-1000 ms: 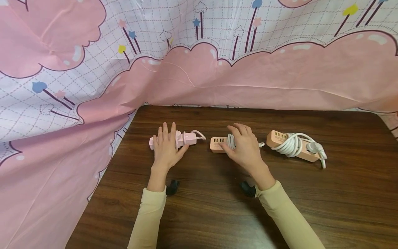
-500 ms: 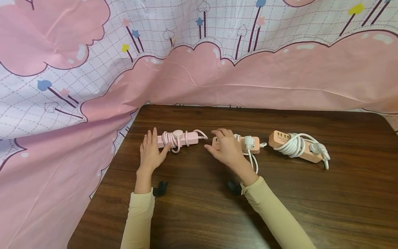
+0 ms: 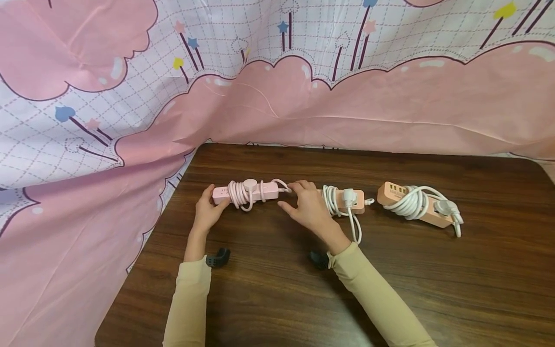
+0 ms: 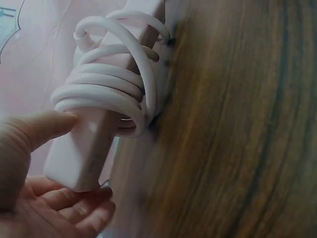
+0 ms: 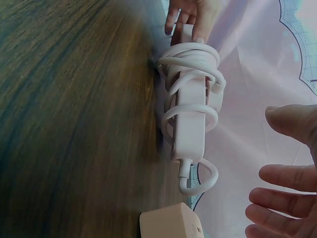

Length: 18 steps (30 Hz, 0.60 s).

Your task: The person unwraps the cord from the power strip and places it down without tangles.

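Note:
A pink power strip (image 3: pixel 270 191) with its cord wound round the middle lies at the left on the table. At its left end my left hand (image 3: pixel 207 212) holds it; in the left wrist view the thumb (image 4: pixel 52 130) presses one face and the fingers (image 4: pixel 79 208) curl at the end. Over the left end of a peach power strip (image 3: pixel 359 205) my right hand (image 3: pixel 309 207) hovers, partly hiding it. Its fingers (image 5: pixel 280 201) and thumb are apart with nothing between them, near the pink strip's cord outlet.
A second peach power strip (image 3: pixel 437 218), wrapped in white cord, lies at an angle on the right. The dark wooden table (image 3: pixel 277 289) ends at a hanging pink patterned cloth (image 3: pixel 368 106) behind and on the left. Dark straps (image 3: pixel 218 259) sit at both wrists.
Both hands have moved leftward. My left hand went from over the pink power strip to gripping its left end. My right hand slid left off the peach strip's cord, uncovering it.

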### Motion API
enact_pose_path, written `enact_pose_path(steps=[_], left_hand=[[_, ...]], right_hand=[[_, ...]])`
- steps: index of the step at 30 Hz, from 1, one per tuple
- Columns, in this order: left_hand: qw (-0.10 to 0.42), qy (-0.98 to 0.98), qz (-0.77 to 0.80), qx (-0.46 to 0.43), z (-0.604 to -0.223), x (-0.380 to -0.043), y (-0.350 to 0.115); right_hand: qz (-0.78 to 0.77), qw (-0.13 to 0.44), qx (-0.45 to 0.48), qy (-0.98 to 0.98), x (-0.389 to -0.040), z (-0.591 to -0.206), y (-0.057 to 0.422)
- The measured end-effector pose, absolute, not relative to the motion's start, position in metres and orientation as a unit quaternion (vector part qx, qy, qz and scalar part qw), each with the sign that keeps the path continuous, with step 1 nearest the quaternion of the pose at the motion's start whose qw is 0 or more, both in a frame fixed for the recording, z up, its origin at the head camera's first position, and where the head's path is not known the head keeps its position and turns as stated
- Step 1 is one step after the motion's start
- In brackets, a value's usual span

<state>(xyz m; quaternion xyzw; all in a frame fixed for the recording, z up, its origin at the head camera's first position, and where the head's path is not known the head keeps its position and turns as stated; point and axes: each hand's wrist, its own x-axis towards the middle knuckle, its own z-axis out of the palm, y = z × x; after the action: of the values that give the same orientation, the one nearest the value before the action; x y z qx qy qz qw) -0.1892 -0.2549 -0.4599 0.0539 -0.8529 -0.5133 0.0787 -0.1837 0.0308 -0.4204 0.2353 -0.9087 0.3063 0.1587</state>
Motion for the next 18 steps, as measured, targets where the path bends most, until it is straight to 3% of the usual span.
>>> enact_pose_path(steps=[6, 11, 18], left_hand=[[0.029, -0.795, -0.599, 0.097, -0.466, -0.199, -0.262], [-0.016, -0.79, -0.609, 0.073, -0.464, -0.202, -0.269], [-0.016, -0.787, -0.616, 0.031, -0.462, -0.2, -0.273]], right_hand=[[0.308, 0.14, 0.228, -0.913, -0.184, -0.417, 0.028], [0.306, 0.115, 0.22, -0.919, -0.184, -0.417, 0.023], [0.3, 0.105, 0.223, -0.922, -0.183, -0.416, 0.015]])
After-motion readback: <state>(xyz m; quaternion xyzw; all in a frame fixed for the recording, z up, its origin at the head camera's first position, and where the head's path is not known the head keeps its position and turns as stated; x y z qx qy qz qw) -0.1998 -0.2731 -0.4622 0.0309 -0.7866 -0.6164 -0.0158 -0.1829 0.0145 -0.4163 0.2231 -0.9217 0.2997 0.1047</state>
